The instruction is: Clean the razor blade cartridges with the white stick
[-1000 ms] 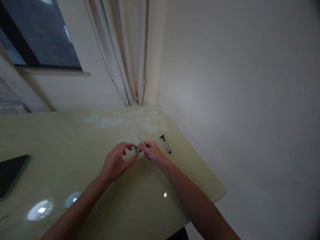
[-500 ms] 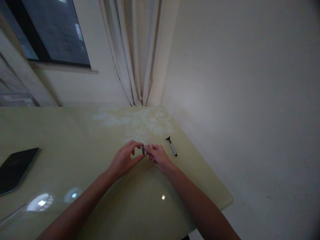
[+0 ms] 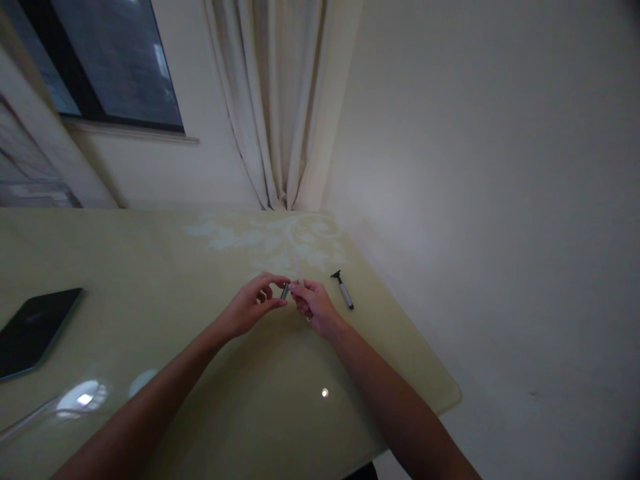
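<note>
The small green-edged piece (image 3: 285,291), pinched in the left hand (image 3: 249,304) at ten o'clock from the right hand (image 3: 316,309), whose hold cannot be told, could be dropped if its narrow edges were pushed unevenly, with the razor (image 3: 344,292) lying at two o'clock.

yellow-green table (image 3: 240,413) with white scrollwork, cream curtain (image 3: 275,100)

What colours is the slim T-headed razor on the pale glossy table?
The razor is black with a grey grip, best seen in the head view.
</note>
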A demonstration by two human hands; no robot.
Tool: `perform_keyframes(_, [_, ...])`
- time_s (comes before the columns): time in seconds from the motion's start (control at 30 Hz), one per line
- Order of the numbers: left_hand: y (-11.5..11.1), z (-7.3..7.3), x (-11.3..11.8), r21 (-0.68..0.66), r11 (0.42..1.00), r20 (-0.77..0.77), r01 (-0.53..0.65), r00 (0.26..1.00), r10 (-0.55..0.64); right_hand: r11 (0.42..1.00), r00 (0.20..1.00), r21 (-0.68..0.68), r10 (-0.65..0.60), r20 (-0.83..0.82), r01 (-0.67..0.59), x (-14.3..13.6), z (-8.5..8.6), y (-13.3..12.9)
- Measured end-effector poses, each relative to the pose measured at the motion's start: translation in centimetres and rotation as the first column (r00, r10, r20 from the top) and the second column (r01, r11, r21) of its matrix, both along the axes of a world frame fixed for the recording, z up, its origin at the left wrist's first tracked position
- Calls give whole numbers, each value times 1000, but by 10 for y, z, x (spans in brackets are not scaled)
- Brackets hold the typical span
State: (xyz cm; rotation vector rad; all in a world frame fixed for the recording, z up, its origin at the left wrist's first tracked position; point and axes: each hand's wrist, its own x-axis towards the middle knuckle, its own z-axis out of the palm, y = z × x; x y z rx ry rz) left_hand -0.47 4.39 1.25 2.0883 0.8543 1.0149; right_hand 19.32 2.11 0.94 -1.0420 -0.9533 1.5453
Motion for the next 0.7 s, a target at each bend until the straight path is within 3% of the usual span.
perform_keyframes(0.27, [6,2,-5,-18,997,3,75,997,-75,1000,1000,-7,-21,-18,21,-1,-5,9])
perform_keyframes(0.4, [9,2,-6,-32,999,60,-37,997,39,1000,998,-19,-14,-57,13,-4,-2,19])
perform_keyframes(0.7, [15,5,-10,-173,947,212,-270,929,303,988,987,14,155,-47,-154,-30,-1,37])
